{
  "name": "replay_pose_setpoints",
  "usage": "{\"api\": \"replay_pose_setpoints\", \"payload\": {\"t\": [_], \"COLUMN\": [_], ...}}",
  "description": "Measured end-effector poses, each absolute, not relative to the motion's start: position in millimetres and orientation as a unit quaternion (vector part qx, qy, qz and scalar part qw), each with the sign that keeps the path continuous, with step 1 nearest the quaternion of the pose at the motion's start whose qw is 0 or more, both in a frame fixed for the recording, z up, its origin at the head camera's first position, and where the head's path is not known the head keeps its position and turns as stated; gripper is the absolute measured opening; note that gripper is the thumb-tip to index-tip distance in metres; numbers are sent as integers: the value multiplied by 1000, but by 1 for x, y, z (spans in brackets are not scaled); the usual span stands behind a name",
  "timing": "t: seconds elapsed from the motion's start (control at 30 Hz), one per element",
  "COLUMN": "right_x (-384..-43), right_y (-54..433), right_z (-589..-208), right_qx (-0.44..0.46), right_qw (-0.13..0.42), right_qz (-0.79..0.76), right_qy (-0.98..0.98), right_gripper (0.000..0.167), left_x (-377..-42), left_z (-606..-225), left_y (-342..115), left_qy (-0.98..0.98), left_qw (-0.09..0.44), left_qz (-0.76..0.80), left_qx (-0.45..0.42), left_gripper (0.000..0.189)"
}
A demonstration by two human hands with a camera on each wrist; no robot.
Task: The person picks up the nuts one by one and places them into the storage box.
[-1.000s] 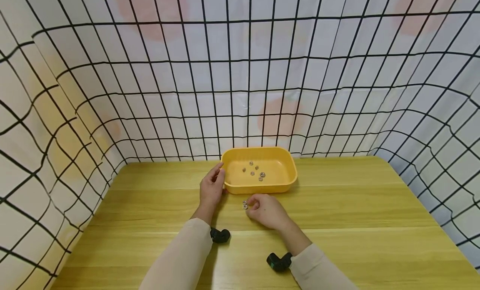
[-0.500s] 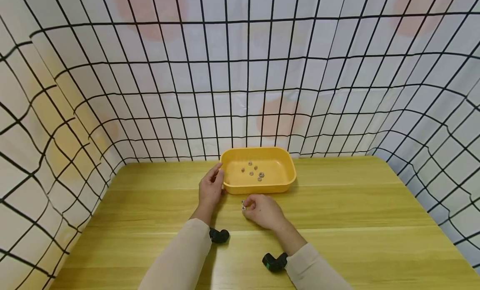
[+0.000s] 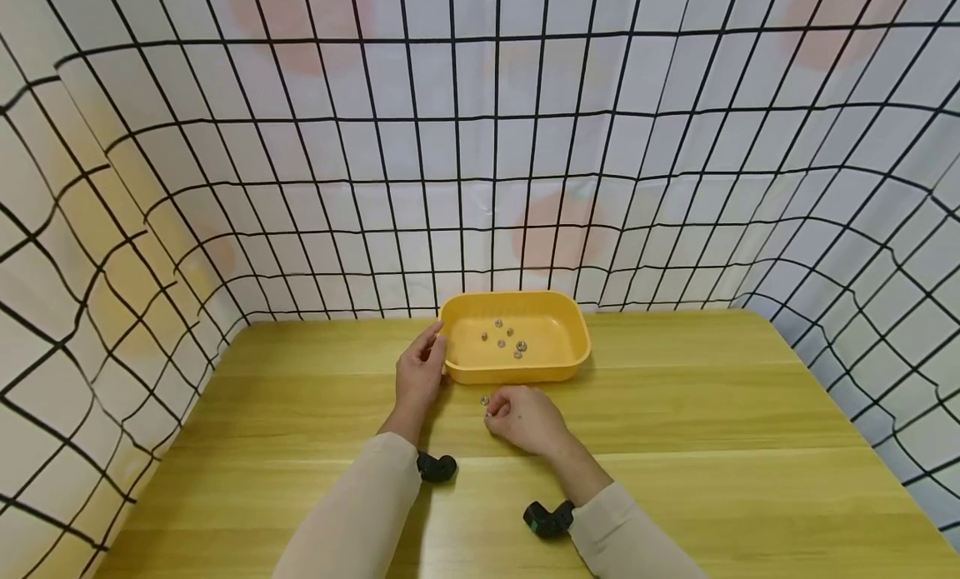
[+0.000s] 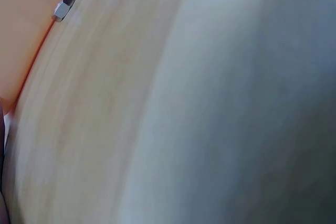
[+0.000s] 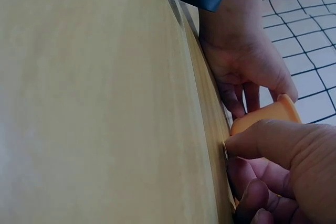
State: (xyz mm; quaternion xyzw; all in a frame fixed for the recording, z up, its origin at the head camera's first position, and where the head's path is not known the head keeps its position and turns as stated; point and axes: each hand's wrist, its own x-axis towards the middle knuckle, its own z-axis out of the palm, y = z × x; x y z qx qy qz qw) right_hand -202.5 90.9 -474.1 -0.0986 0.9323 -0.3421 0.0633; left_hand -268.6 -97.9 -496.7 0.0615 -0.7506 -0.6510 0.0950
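A yellow plastic tray [image 3: 517,376] stands on the wooden table, several small metal nuts [image 3: 521,346] scattered over its floor. My left hand [image 3: 420,377] grips the tray's left end, its thumb at the rim. In front of the tray, my right hand [image 3: 529,417] pinches a nut [image 3: 487,416] between thumb and index finger, low over the tabletop. Another nut [image 3: 484,401] lies just beyond those fingertips. The left wrist view catches hex nuts [image 4: 62,10] by the orange-looking tray wall [image 4: 26,30]. In the right wrist view my thumb [image 5: 257,139] mostly hides the pinched nut.
Black wire grid panels [image 3: 495,179] over pale cloth rise behind the table [image 3: 675,412] and along both sides. The tray's back stands close to the rear panel. Black wrist devices [image 3: 437,468] sit on both forearms.
My right hand has shifted slightly left and its fingertips have closed on the nearer of the two nuts, which now sit farther apart. The left hand stays at the tray.
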Motion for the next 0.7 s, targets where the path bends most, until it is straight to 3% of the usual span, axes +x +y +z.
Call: {"api": "replay_pose_setpoints", "payload": {"t": [0.7], "right_x": [-198], "right_y": [106], "right_z": [-453], "right_qx": [-162], "right_qw": [117], "right_qz": [-389], "right_qy": [899], "right_gripper": [9], "left_x": [-267], "left_z": [-494], "left_y": [-97], "left_qy": [-748], "left_qw": [88], "left_qz": [-654], "left_qx": [70], "left_gripper": [33]}}
